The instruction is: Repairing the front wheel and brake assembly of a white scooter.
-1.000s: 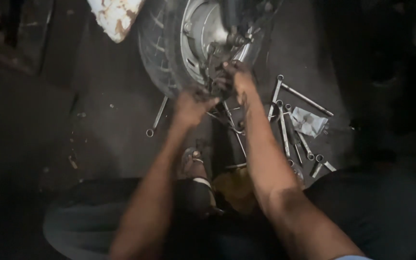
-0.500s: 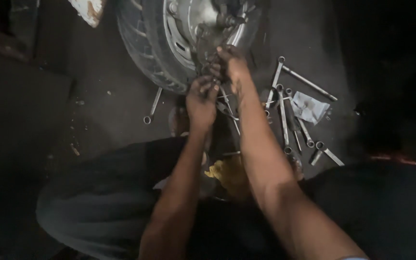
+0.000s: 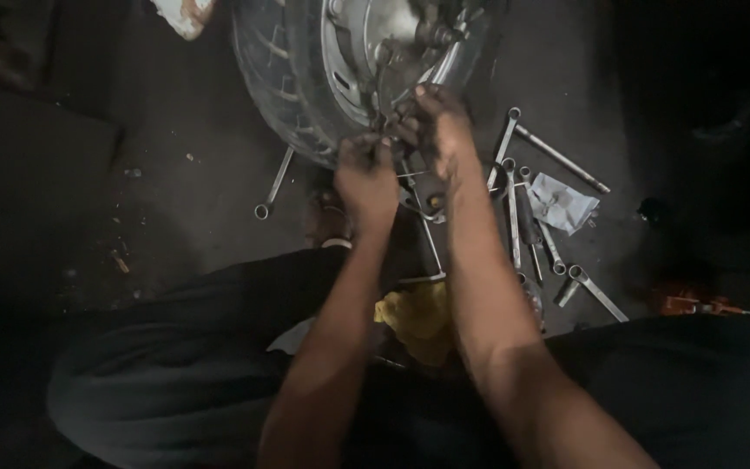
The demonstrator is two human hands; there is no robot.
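A motorcycle wheel [image 3: 292, 82] with a black tyre and a shiny metal hub [image 3: 375, 43] stands at the top of the view. Both my hands are at the lower edge of the hub. My left hand [image 3: 366, 178] is curled into a fist around a small dark part or tool; what it is cannot be made out. My right hand [image 3: 436, 126] pinches at the same spot on the hub, fingers bent, touching the metal fittings. My forearms hide the ground just below the wheel.
Several spanners [image 3: 514, 204] lie spread on the dark floor right of my hands, with a crumpled grey rag [image 3: 562, 201]. One more spanner [image 3: 273, 184] lies left of the wheel. A yellow cloth [image 3: 418, 317] sits between my knees. Small orange things [image 3: 692, 304] lie at right.
The view has shifted so the wheel sits more central. My left hand has risen from the floor to the hub beside my right hand, and both stay there.
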